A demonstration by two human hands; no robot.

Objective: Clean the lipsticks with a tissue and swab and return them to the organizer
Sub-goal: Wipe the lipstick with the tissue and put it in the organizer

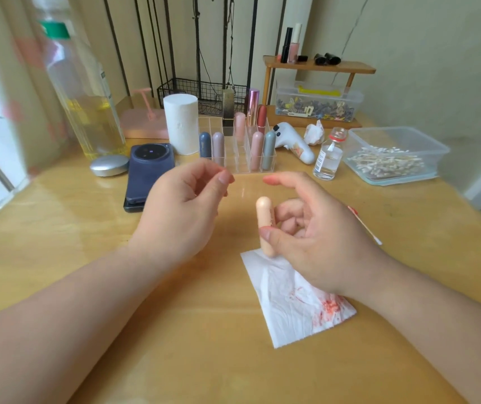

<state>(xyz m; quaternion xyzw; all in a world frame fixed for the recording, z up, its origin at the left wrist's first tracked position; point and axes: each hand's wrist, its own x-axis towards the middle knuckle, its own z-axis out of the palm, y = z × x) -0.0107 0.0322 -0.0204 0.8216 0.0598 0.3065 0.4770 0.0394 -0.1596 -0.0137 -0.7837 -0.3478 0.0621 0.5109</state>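
My right hand [312,234] grips a peach capsule-shaped lipstick [265,220] upright, thumb on its front and fingers curled behind it, just above a white tissue [291,310] smeared with red. A used swab [364,225] with a red tip lies on the table right of that hand. My left hand [183,205] hovers beside it, fingers loosely curled, holding nothing. The clear acrylic organizer [237,158] stands behind the hands with several lipsticks in its compartments.
A dark phone [148,170] and silver compact [109,165] lie at left, by a tall oil bottle [87,112] and tissue roll [180,123]. A small glass vial [328,157], a white gadget [294,141] and a swab tub [393,156] stand right. A wooden shelf [318,67] is behind.
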